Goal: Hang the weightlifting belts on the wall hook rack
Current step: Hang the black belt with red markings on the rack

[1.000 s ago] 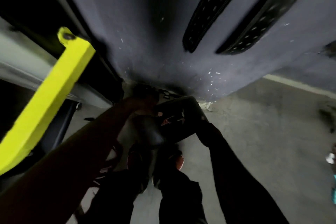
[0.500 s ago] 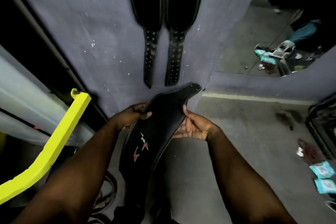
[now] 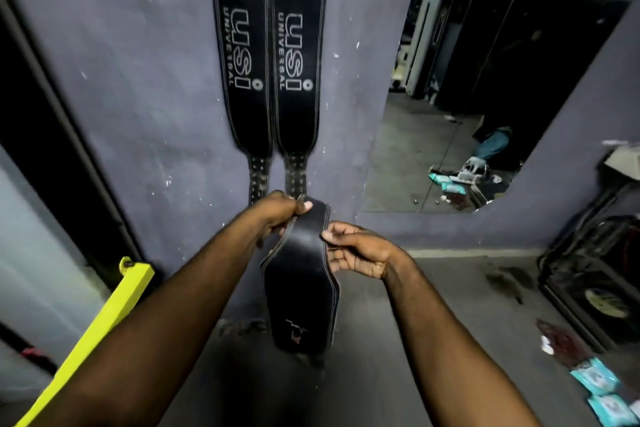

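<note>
I hold a black leather weightlifting belt point(image 3: 300, 288) upright in front of the grey wall. My left hand point(image 3: 277, 215) pinches its narrow upper end from the left. From the right, my right hand point(image 3: 356, 250) grips its edge slightly lower. The belt's wide part hangs down, with a small red mark near the bottom. Two black belts printed with white lettering, one on the left point(image 3: 242, 56) and one on the right point(image 3: 299, 56), hang side by side on the wall just above my hands. Their studded tails end behind my left hand. The hook rack is out of view above.
A wall mirror point(image 3: 485, 97) to the right reflects the gym floor and clutter. A yellow metal bar point(image 3: 104, 333) slants up at lower left. Dark equipment point(image 3: 595, 274) stands at the right, with teal packets point(image 3: 595, 381) on the concrete floor.
My view has tilted up from the floor to the wall. Both hands have lifted the belt from low near my feet to just under the two hanging belts, gripping nearer its narrow end.
</note>
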Demonstrator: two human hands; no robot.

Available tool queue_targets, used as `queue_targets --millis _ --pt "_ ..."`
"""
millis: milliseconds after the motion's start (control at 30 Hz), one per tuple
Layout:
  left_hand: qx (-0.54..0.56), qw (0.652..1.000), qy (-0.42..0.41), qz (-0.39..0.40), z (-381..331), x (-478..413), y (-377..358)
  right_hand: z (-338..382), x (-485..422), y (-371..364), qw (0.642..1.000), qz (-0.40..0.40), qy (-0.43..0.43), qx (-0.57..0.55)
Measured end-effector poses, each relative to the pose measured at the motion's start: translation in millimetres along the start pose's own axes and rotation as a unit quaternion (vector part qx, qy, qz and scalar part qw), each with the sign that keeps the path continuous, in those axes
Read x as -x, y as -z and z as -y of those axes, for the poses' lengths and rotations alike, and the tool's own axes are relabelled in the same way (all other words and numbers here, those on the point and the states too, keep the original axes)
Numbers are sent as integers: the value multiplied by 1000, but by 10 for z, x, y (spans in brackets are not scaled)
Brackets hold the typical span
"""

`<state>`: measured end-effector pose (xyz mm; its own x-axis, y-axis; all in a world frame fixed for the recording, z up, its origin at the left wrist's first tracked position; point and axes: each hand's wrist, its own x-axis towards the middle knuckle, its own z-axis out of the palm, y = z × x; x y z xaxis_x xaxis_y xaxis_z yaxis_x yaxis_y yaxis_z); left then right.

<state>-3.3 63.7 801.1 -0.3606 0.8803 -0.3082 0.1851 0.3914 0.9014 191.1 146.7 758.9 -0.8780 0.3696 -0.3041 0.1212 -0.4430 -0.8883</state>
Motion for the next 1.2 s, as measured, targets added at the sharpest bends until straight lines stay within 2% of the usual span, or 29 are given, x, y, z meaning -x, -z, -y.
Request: queue_targets --millis 67,167,300,367,433,533,667,800,900,1033,1133,1200 --pt "19 999 -43 15 -76 121 -59 181 42 -103 999 -37 12 18" --pt "-7 991 -126 41 -105 272 -139 507 96 -171 989 -123 73 32" --pt "27 977 -208 38 -231 447 -66 1003 235 -403 964 -152 110 187" --pt "79 961 -265 1 -413 527 -1 1238 279 -552 943 -145 114 278" --pt "109 938 -323 -67 -615 563 74 1419 317 -711 927 -133 136 323" --pt "108 915 -362 -141 -813 636 146 1617 390 -950 906 -131 229 331" --pt "90 903 -387 -165 -1036 794 288 1769 422 -1142 860 -170 351 329" --pt "88 902 -397 -143 -1175 929 502 2105 450 -1424 846 -153 416 296" --pt "92 877 -417 -219 -1159 968 625 2260 384 -1668 836 -141 461 262" --pt "116 849 -422 -296 -1165 1064 806 1907 78 -1867 805 -170 502 268" --pt "92 845 -448 -276 -1170 1173 936 1859 0 -1960 797 -153 528 250" --pt "61 864 -443 -233 -1162 1221 1033 2022 38 -2091 797 -141 532 249"
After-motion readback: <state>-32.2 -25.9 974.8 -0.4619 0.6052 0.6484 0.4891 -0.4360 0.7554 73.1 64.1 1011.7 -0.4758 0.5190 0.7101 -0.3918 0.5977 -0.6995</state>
